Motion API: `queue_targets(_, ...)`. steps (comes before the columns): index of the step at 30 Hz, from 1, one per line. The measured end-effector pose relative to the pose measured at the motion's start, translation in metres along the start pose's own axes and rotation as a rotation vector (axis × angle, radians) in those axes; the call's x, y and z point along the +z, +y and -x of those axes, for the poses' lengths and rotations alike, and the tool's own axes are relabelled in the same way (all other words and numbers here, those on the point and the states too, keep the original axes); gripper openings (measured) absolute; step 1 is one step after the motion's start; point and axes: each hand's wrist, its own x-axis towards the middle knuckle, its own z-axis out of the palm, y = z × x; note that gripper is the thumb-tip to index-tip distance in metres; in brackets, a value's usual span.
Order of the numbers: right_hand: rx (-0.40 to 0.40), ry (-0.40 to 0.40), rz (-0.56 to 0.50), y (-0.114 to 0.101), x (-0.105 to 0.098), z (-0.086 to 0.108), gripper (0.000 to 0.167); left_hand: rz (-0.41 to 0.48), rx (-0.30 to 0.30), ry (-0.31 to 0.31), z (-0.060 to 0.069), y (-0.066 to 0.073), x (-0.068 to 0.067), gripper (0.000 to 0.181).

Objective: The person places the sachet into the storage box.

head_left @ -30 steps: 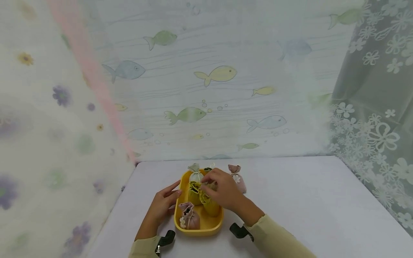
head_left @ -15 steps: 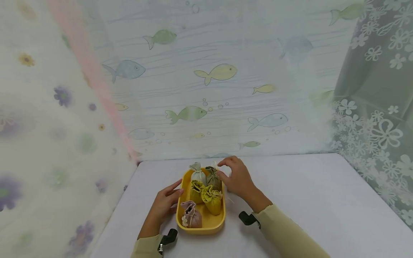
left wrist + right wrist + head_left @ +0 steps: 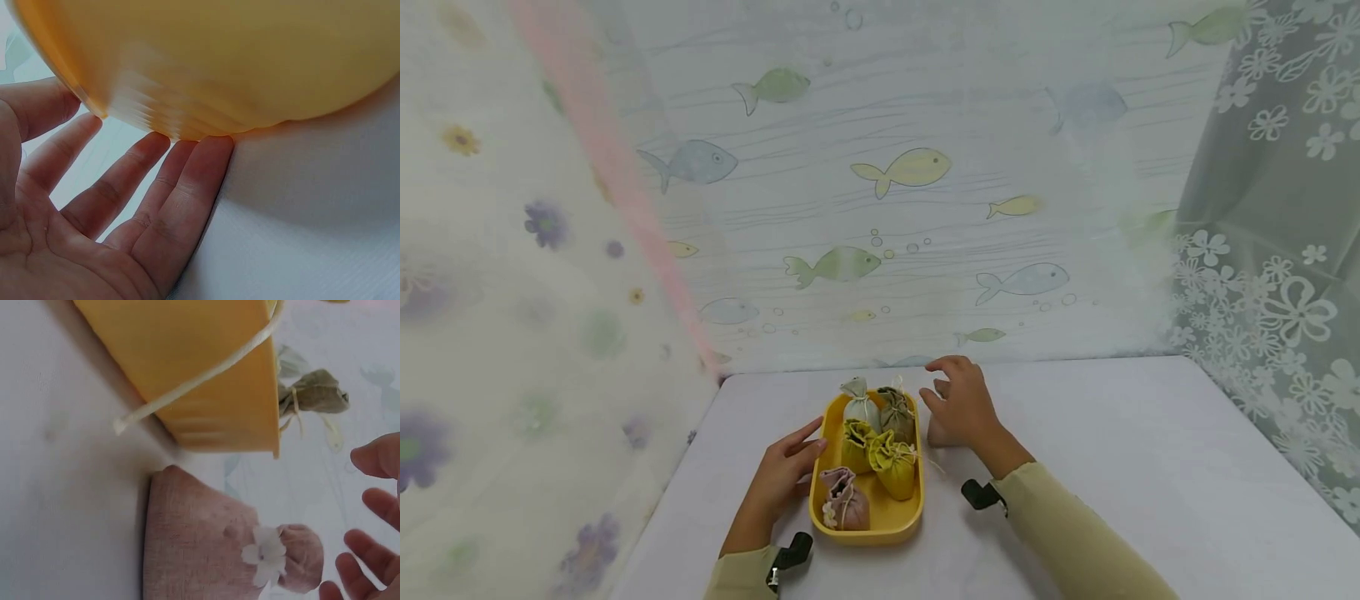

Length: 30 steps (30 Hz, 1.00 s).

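My left hand (image 3: 782,477) touches the left side of a yellow plastic tray (image 3: 865,540). In the left wrist view its fairly straight fingertips (image 3: 209,153) rest against the tray's wall. Inside the tray are a pale grey drawstring pouch (image 3: 861,412), an olive one (image 3: 897,418), two yellow ones, a front yellow pouch (image 3: 895,475) and a rear yellow pouch (image 3: 854,454), and a pinkish pouch (image 3: 850,508) with white flowers. My right hand (image 3: 967,407) hovers by another pink pouch (image 3: 197,540) outside the tray, fingers spread and apart from its tied neck.
A white cloth-covered table (image 3: 1112,475) extends widely to the right. Behind it hangs a fish-print curtain (image 3: 895,275). A cream cord (image 3: 194,381) dangles over the tray's right wall.
My right hand has moved from over the pouches in the tray, rightward past the olive pouch, to the pink pouch outside. My left hand keeps its place at the tray's side.
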Motion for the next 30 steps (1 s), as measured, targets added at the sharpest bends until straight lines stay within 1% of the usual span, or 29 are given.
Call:
queue_targets(5, 0.137, -0.050, -0.015, 0.007, -0.001, -0.005, 0.054, -0.006, 0.000, 0.007, -0.003, -0.001, -0.003, 0.058)
queue_targets(9, 0.217, -0.079, -0.023, 0.012, 0.001, -0.005, 0.064, -0.005, -0.004, 0.013, -0.004, -0.001, -0.004, 0.058)
queue_targets(11, 0.258, -0.092, -0.021, 0.016, 0.002, -0.003, 0.068, -0.009, 0.001, 0.006, -0.004, -0.001, -0.004, 0.059)
queue_targets(14, 0.297, -0.105, -0.013, 0.022, 0.005, -0.001, 0.074, -0.005, -0.016, 0.002, -0.004, -0.002, -0.004, 0.058)
queue_targets(15, 0.308, -0.107, -0.008, 0.023, 0.006, -0.001, 0.075, -0.008, -0.008, -0.003, -0.004, -0.002, -0.004, 0.059)
queue_targets(17, 0.315, -0.108, -0.001, 0.027, 0.008, 0.001, 0.076, -0.012, -0.013, -0.002, -0.003, -0.004, -0.003, 0.058)
queue_targets(21, 0.305, -0.098, 0.016, 0.032, 0.011, 0.002, 0.071, -0.016, -0.013, 0.012, -0.002, -0.006, -0.003, 0.057)
queue_targets(22, 0.299, -0.087, 0.020, 0.032, 0.012, 0.002, 0.068, -0.011, -0.023, 0.016, -0.002, -0.006, -0.003, 0.057)
queue_targets(25, 0.277, -0.050, 0.028, 0.035, 0.013, 0.003, 0.055, -0.004, -0.027, 0.012, -0.002, -0.005, -0.003, 0.057)
queue_targets(30, 0.239, 0.024, -0.034, 0.038, 0.012, 0.003, 0.037, 0.003, -0.024, 0.001, -0.004, -0.002, -0.003, 0.056)
